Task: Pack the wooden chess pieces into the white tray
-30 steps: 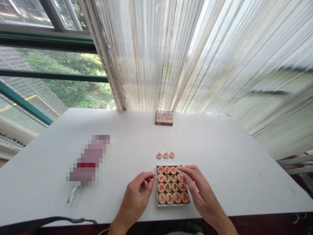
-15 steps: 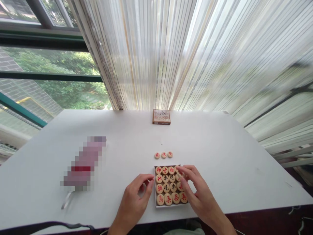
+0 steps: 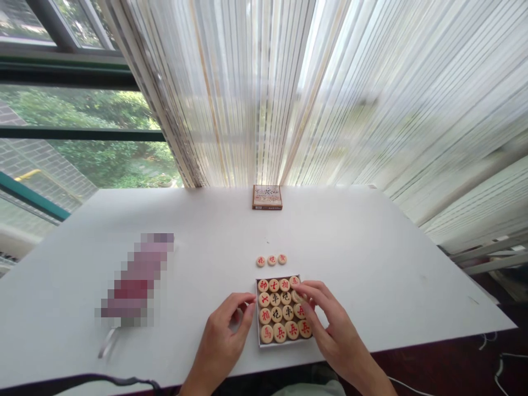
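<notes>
An open shallow white-edged box (image 3: 258,335) of round wooden Chinese chess pieces, lettered red or black, lies near the table's front edge. At its left wall my left hand (image 3: 226,330) is closed, thumb and index fingertips nearly together at the rim. My right hand (image 3: 336,324) reaches over the box's right side, with thumb and fingers closed on a Chinese chess piece (image 3: 298,297) in the second row. That piece looks tilted, and my fingers partly cover it. Three red-lettered pieces (image 3: 271,260) lie in a row on the table beyond the box.
A closed, printed flat box (image 3: 267,198) lies at the table's (image 3: 338,236) far edge. To the left is a blurred-out pinkish object (image 3: 136,280) with a strap-like end. A dark strap (image 3: 94,378) runs along the front left edge. Striped curtains (image 3: 247,110) and a window stand behind.
The view has shifted slightly, so the table and everything on it appear a little farther left. My right hand remains at the same piece; a red-lettered piece in the top right corner shows more fully.
</notes>
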`<state>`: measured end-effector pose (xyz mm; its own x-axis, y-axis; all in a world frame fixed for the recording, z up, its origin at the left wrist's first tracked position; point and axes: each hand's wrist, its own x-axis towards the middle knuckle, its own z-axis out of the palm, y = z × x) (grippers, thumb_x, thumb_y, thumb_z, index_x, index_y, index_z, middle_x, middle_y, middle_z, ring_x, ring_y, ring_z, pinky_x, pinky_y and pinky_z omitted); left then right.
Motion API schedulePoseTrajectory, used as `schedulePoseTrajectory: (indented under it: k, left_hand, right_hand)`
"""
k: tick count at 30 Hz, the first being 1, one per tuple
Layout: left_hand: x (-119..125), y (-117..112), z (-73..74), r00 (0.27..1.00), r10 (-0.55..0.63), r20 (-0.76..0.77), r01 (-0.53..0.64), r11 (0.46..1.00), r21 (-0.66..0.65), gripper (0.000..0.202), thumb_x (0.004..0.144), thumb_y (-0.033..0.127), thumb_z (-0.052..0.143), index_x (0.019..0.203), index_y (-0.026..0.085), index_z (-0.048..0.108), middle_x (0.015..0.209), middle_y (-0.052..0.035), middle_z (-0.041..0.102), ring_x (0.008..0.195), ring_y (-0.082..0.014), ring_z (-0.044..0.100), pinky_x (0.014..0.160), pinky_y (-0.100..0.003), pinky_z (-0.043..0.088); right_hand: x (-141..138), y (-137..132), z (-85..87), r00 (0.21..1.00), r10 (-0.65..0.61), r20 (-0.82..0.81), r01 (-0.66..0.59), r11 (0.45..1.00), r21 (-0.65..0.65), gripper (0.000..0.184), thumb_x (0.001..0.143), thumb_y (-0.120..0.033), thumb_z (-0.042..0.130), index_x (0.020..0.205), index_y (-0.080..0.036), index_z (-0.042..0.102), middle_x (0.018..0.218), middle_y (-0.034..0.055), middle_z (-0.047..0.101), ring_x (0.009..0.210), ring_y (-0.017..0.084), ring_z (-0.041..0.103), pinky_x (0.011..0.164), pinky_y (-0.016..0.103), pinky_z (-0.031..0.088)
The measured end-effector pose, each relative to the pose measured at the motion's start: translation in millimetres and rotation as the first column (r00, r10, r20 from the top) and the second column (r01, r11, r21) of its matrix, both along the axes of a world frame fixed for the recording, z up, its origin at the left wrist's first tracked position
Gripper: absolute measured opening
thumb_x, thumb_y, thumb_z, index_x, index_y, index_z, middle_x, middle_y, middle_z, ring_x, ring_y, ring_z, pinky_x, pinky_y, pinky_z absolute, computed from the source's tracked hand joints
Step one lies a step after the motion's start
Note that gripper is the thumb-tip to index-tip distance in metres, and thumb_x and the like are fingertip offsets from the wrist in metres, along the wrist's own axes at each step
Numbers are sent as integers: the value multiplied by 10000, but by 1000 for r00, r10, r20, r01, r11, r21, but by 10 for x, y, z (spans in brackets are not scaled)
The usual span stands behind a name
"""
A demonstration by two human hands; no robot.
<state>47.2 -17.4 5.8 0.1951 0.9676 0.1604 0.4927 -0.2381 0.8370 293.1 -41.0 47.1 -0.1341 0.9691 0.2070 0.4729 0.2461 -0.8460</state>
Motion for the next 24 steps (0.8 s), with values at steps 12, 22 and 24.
schedulePoseTrajectory:
  k: [12,22,24]
  left_hand:
    - [11,-15,26,1000,4,9,-4,1000,-13,179,1000,361,549,1091,251,656,993,-14,715,822,-158,660,751,-264,536]
    - [7,-15,37,1000,-2,11,2,1000,-15,183,1002,373,542,1076,253,659,974,-20,716,814,-164,659,739,-266,538]
    - [9,-10,41,1000,0,9,0,1000,-14,192,1003,377,538,1076,249,661,968,-24,717,808,-166,660,736,-267,541]
  right_hand:
    - [-27,10,-84,988,-125,-95,128,991,32,273,1066,-341,401,1174,-257,638,908,33,660,826,167,661,761,260,554]
    - [-71,-13,-133,927,-315,-206,314,949,-39,337,1057,-472,391,1059,-214,607,660,-21,579,597,144,572,589,233,510]
    - [-77,-9,-118,933,-294,-208,292,955,-39,329,1059,-465,392,1069,-214,605,678,-16,599,617,144,593,611,231,526]
